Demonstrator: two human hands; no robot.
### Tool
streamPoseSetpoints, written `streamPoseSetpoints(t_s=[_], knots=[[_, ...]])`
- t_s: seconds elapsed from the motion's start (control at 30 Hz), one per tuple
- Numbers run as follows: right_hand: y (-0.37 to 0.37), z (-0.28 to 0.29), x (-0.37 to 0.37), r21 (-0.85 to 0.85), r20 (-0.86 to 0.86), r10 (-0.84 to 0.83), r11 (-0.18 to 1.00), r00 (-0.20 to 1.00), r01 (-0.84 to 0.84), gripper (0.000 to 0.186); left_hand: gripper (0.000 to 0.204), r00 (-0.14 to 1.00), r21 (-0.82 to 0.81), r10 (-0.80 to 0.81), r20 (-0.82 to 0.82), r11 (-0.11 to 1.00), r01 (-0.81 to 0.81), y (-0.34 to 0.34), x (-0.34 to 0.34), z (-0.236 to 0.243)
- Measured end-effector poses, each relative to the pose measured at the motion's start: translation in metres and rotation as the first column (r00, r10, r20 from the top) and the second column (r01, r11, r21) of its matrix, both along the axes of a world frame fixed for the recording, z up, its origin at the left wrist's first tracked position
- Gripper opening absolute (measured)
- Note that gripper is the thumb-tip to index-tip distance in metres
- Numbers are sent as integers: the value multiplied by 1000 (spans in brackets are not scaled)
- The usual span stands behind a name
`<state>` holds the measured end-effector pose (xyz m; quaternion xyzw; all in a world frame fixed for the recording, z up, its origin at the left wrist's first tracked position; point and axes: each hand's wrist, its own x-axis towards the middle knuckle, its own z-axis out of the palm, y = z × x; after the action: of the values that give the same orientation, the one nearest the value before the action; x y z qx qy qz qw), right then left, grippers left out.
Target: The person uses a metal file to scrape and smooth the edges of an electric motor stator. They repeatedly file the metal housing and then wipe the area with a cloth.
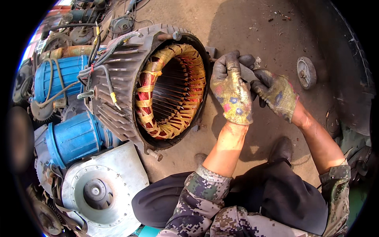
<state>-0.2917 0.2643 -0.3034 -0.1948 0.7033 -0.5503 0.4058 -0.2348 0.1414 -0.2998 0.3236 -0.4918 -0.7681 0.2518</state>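
Both my hands wear stained, dark-fingered work gloves. My left hand is closed just right of the open end of a large electric motor stator. My right hand is closed beside it, fingers toward the left one. Between them shows a flat grey blade-like piece, gripped from both sides; its exact kind is partly hidden by the fingers. The stator lies on its side, its ring of winding bound with yellow tape. Cable leads hang over its finned housing. A bolt sticks out at its upper rim.
Blue motors and other machine parts crowd the left side. A pale fan housing with a round opening lies near my knee. A small wheel rests on the ground to the right. A power tool with a cord lies farther off.
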Motion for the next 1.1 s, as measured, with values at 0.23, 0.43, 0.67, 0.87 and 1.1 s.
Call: streamPoseSetpoints(t_s=[0.23, 0.43, 0.67, 0.87, 1.1], knots=[[-17, 14, -3, -103, -67, 26, 994, 997, -32, 24, 22, 988, -443, 138, -63, 884, -151, 3, 4, 72], [-13, -3, 3, -126, 96, -18, 992, 995, 30, 37, 34, 799, -986, -595, 89, 62, 156, 7, 5, 126], [-32, -4, 20, -165, 117, 98, 983, 988, -78, 62, 40, 386, -642, -528, 756, -714, 280, -31, 121, 144], [-34, 19, 30, -227, 133, 152, 966, 979, -119, 62, 40, -12, -267, -418, 909, -602, 753, -71, 201, 149], [-60, 45, 48, -196, 8, 186, 964, 983, -181, 60, 43, 238, -379, -377, 895, -362, 852, -84, 170, 200]])
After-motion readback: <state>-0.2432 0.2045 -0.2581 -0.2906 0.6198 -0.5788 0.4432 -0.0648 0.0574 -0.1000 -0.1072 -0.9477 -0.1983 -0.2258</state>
